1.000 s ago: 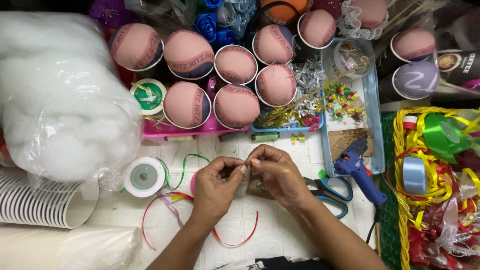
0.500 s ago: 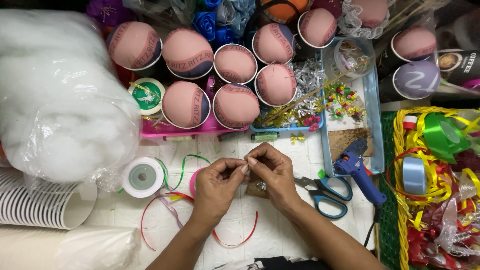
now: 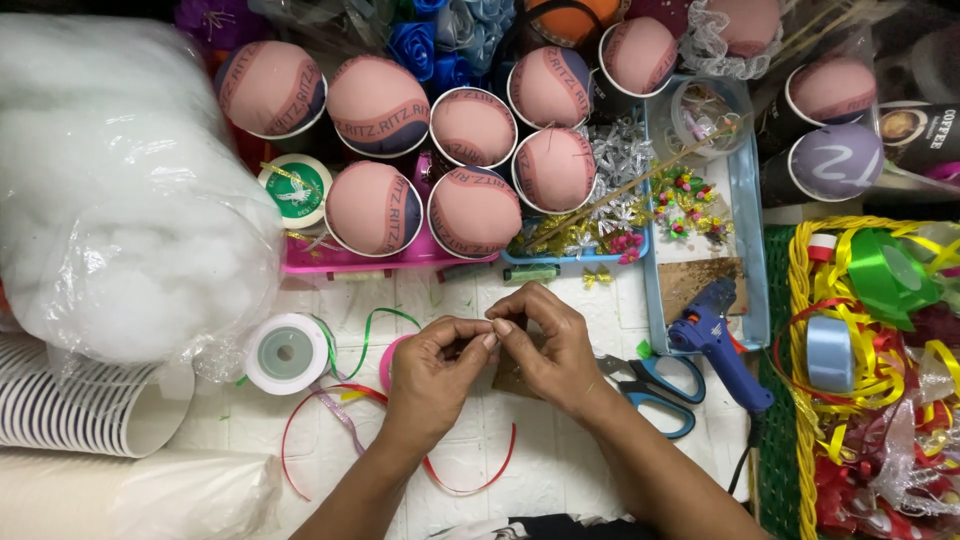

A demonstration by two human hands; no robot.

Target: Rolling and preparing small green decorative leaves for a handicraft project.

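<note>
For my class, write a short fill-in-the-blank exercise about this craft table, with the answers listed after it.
1. The blue glue gun lies to the ____ of the blue-handled scissors.
2. The left hand and the right hand meet at their ____.
3. The big clear bag of white stuffing sits on the ____ side of the table.
4. The thin red ribbon curls on the white table beneath the ____.

Answers: right; fingertips; left; hands

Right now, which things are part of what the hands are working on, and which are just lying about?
In hand:
left hand
right hand
small item pinched between fingertips, too small to identify

Lying about:
scissors
glue gun
ribbon spool
red ribbon
stuffing bag
</note>
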